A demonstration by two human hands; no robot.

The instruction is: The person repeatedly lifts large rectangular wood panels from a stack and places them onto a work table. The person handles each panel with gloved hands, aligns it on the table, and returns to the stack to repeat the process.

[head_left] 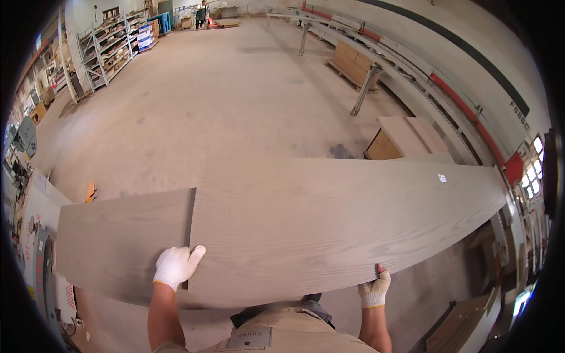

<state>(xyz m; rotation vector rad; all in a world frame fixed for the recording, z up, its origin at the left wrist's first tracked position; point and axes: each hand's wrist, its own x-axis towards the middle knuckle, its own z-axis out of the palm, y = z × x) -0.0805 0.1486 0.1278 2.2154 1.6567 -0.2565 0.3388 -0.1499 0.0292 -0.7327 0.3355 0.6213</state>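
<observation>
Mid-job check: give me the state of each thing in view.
Large panel: roughly flat
Left hand: gloved, thumb on large panel, finger hold unclear
Right hand: gloved, gripping large panel's near edge
Left panel: roughly flat, at large panel's left
White label: stuck on large panel
Metal shelving: loaded
Brown stack: on a pallet

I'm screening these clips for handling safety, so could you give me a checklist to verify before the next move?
1. Left hand on the large board: ok, thumb over its left edge.
2. Right hand on the large board: ok, thumb on top at the near edge.
3. Right thumb fully gloved: not ok, its tip is bare.
4. White label on the upper face: ok.
5. Left board touching the large board: cannot tell.
6. Large board's right end supported: cannot tell.
</observation>
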